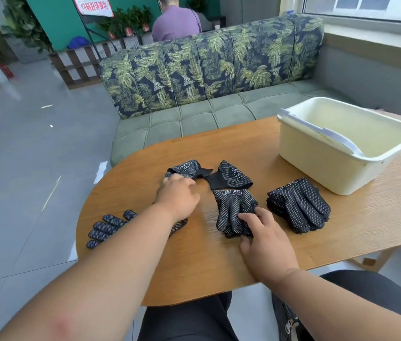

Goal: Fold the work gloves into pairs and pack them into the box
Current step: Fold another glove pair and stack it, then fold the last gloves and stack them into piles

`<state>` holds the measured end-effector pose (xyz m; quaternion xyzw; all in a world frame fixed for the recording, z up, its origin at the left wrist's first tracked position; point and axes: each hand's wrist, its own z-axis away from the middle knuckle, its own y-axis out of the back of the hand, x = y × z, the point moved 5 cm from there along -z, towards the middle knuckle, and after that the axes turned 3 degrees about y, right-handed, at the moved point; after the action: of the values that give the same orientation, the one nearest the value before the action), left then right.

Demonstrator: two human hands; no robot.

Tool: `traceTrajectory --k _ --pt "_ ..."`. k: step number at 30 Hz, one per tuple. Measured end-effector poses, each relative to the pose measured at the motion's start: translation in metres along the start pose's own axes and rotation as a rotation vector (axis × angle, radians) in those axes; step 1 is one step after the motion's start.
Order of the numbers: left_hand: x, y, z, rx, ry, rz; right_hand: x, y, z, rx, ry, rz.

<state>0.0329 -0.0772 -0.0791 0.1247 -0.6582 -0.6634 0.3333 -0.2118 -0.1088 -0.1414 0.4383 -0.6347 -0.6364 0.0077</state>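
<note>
Black work gloves with white dots lie on the wooden table (194, 267). My left hand (178, 195) reaches to a folded glove (184, 168) at the far middle and grips its near edge. A second folded glove (233, 177) lies beside it, cuffs touching. My right hand (265, 235) holds the fingers of a flat glove (233, 207), fingertips on top and thumb beneath its near edge. A stack of gloves (300, 205) sits to the right. One glove (108, 228) lies flat at the left, partly under my left forearm. The pale yellow box (317, 168) stands open at the back right.
A white-grey handle (329, 134) lies across the box's rim. Beyond the table is a green sofa (206, 70) with a leaf print. A person (174, 20) sits with their back turned behind the sofa. My legs are under the table's near edge.
</note>
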Motion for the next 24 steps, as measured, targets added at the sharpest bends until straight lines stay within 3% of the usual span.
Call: traceTrajectory --k 4,11,14,16,19,24 --pt "0.001 -0.017 -0.024 -0.121 -0.103 -0.238 0.001 0.0 -0.001 0.013 0.008 0.0" --pt "0.0 -0.032 -0.044 -0.152 -0.094 -0.249 0.004 -0.004 -0.002 0.034 0.016 0.005" --pt "-0.005 -0.019 -0.039 0.005 -0.085 0.033 0.005 -0.005 -0.004 0.035 0.014 0.005" --pt "-0.009 0.005 -0.026 0.206 -0.086 0.315 0.006 -0.006 -0.004 0.035 0.018 0.001" --pt "-0.02 0.043 0.006 0.441 -0.059 0.545 0.007 -0.007 -0.005 0.045 0.019 -0.007" --pt "-0.052 0.077 0.056 0.467 -0.014 0.974 0.006 -0.006 -0.003 0.056 0.01 -0.017"
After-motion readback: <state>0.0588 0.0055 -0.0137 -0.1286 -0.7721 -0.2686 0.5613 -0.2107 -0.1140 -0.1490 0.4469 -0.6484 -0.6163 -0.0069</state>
